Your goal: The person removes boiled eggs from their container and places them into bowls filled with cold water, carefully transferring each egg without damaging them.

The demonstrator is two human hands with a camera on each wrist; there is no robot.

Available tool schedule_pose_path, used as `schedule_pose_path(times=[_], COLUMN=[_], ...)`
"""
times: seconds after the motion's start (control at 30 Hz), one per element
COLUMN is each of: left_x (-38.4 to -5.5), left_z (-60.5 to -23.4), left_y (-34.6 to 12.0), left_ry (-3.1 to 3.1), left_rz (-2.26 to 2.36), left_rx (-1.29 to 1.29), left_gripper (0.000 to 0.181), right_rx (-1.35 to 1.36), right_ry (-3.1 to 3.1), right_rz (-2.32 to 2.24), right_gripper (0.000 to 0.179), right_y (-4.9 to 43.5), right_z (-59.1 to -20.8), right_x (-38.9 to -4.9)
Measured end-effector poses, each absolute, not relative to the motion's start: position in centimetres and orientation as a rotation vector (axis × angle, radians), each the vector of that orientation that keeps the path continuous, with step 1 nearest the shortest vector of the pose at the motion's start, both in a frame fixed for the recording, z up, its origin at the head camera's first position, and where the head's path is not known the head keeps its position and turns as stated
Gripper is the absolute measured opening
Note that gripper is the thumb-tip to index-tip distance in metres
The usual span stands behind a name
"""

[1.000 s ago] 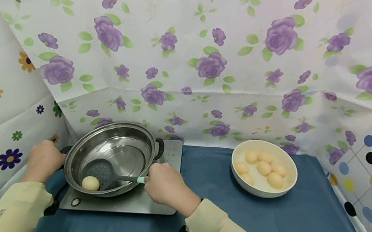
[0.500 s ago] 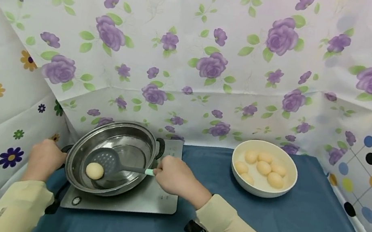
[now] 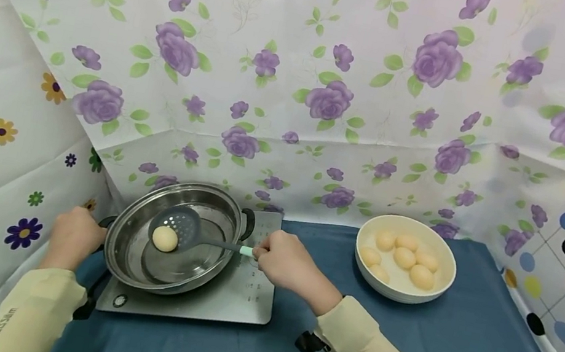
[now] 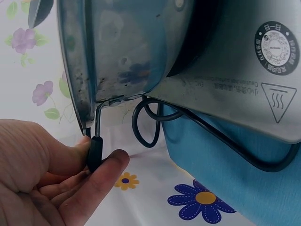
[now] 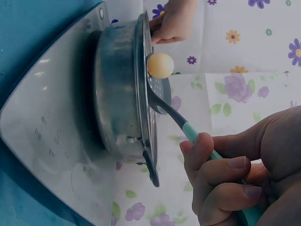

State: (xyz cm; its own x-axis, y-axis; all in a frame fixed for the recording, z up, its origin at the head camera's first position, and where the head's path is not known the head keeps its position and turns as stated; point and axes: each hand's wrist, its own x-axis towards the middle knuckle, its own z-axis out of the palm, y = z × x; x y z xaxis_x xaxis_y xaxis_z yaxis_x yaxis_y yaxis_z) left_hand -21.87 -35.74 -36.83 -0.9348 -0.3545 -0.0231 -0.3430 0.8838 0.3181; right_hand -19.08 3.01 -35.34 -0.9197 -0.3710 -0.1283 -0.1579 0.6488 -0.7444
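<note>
My left hand [image 3: 76, 235] grips the black side handle [image 4: 95, 153] of a two-handled stainless steel pot [image 3: 129, 247], its thumb and fingers on either side of it. In my right hand [image 3: 295, 268] is a skimmer [image 3: 188, 222] with a grey perforated head and a mint green handle [image 5: 190, 132], the fingers wrapped round the handle. One pale yellow egg [image 3: 165, 239] lies on the skimmer's head. In the right wrist view, the egg shows above the level of the pot's rim. Clear liquid seems to cover the pot's bottom.
The pot stands on a flat silver induction cooktop [image 3: 255, 302] at the left of the blue-covered table [image 3: 291, 327]. A black cord [image 4: 225, 146] runs beside the cooktop. A cream bowl [image 3: 397, 292] holding several eggs stands at the back right. Patterned cloths [image 3: 285, 158] enclose the back and sides.
My right hand has raised the skimmer with the egg from the pot's near left side, moving up and to the right. The left hand stays on the pot handle.
</note>
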Motion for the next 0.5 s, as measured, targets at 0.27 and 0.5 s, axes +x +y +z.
schedule_pose_path(times=[0.27, 0.5], left_x=[-21.8, -21.6], left_z=[-36.5, -36.7], left_y=[-35.8, -36.0], left_ry=[-3.02, -3.006], left_rz=[-0.489, -0.481], left_rx=[0.549, 0.463], left_gripper=[0.03, 0.029], right_rx=[-0.397, -0.342], right_ry=[2.624, 2.654], right_rz=[-1.192, -1.199], right_gripper=[0.031, 0.031], right_y=[4.1, 4.9], right_z=[-35.2, -35.1], right_x=[-19.3, -19.5])
